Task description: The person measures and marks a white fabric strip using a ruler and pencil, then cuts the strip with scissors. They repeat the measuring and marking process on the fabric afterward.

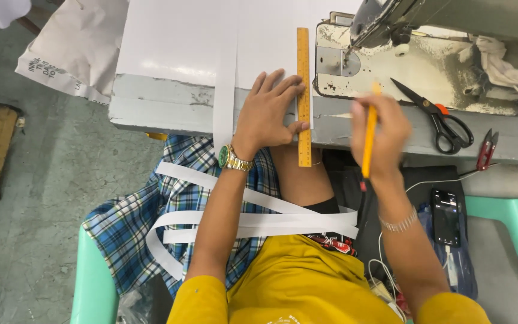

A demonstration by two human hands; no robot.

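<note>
My left hand [269, 114] lies flat on a white sheet [199, 36] spread over the grey table, fingertips pressing the left edge of a yellow ruler [303, 90] that runs away from me. My right hand [385, 132], blurred, grips a yellow pencil [369, 135] just right of the ruler, its lower end pointing toward me. A narrow cut strip [225, 90] of the white material hangs over the table's front edge. Several long white strips [259, 219] lie across my lap.
A sewing machine [427, 54] stands at the table's right. Black scissors [439, 117] with an orange pivot and small red snips [487, 150] lie near the front edge. A phone [446, 216] rests on a dark bag. Plaid cloth [133, 234] drapes a green plastic chair [91, 282].
</note>
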